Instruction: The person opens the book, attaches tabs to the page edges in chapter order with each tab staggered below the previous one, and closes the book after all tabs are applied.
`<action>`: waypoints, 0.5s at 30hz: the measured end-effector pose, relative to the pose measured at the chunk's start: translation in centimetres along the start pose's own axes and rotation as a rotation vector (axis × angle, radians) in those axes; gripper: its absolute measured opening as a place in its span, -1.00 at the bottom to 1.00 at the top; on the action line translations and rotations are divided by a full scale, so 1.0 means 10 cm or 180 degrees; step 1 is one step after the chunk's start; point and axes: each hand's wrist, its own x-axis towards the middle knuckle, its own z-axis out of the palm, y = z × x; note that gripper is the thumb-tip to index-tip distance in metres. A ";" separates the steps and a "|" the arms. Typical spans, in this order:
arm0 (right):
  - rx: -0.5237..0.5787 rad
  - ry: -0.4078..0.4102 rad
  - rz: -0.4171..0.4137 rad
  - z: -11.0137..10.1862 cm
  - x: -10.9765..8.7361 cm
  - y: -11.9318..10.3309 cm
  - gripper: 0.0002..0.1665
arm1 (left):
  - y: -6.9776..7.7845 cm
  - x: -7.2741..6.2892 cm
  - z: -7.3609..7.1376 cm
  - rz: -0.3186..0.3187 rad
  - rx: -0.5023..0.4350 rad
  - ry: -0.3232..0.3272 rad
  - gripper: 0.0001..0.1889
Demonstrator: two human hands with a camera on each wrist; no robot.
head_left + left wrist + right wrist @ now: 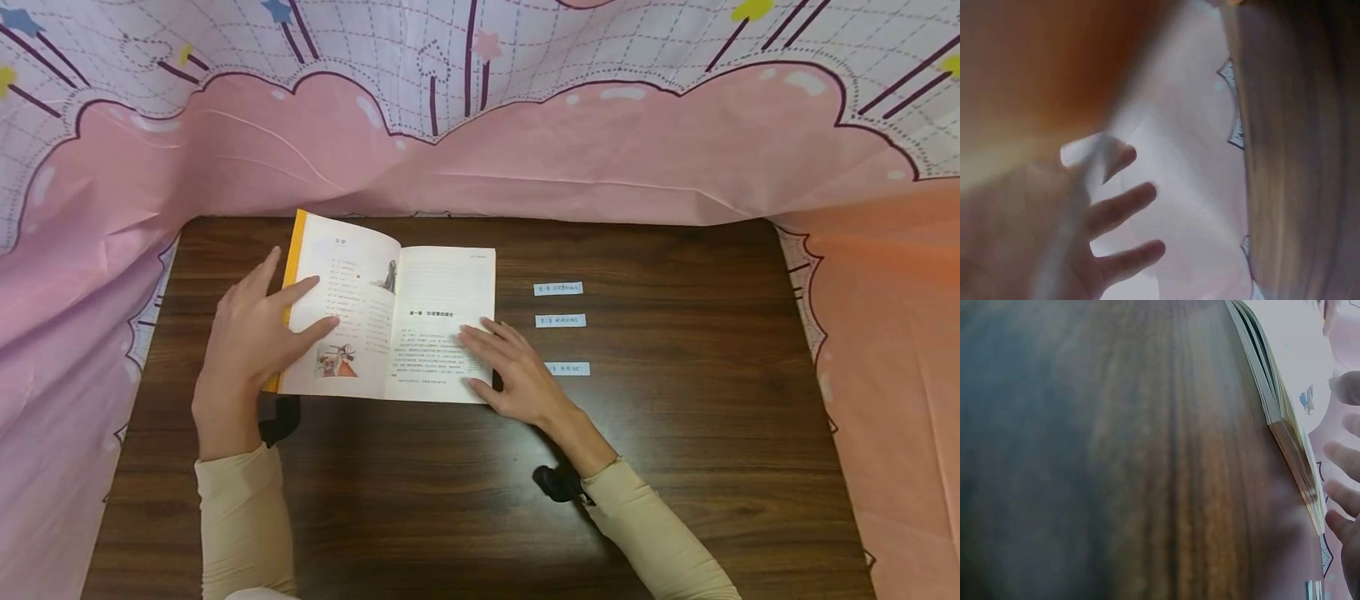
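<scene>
A book (442, 283) lies spread open on the dark wooden table, its left side raised and a yellow cover edge (294, 258) showing. My left hand (243, 342) is at that edge, thumb and one finger extended over the left page (352, 308); in the left wrist view its other fingers (1125, 209) are spread apart. With fingers extended, my right hand (521, 371) rests at the lower right of the right page. Right of the book are three pale blue printed paper slips, the top slip (558, 288), middle slip (560, 321) and bottom slip (573, 369), its left end hidden by my right hand.
The wooden table (675, 375) extends to the right and in front of the book. A pink patterned cloth (562, 183) hangs around its back and sides. Black wrist gear (557, 483) is below my right wrist, and similar black gear (281, 421) is beside my left.
</scene>
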 end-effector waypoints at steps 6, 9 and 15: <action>-0.0011 -0.0007 0.0022 0.00 0.00 0.01 -0.23 | -0.13 -0.01 0.20 -0.0378 0.0131 -0.0396 -0.03; -0.0011 -0.0020 0.0005 0.01 0.01 0.00 -0.23 | -0.19 0.00 0.33 -0.0589 0.0125 -0.0561 0.07; -0.0083 -0.0052 -0.0020 0.00 0.01 0.01 -0.29 | -0.26 -0.01 0.50 -0.0734 0.0000 -0.0621 0.10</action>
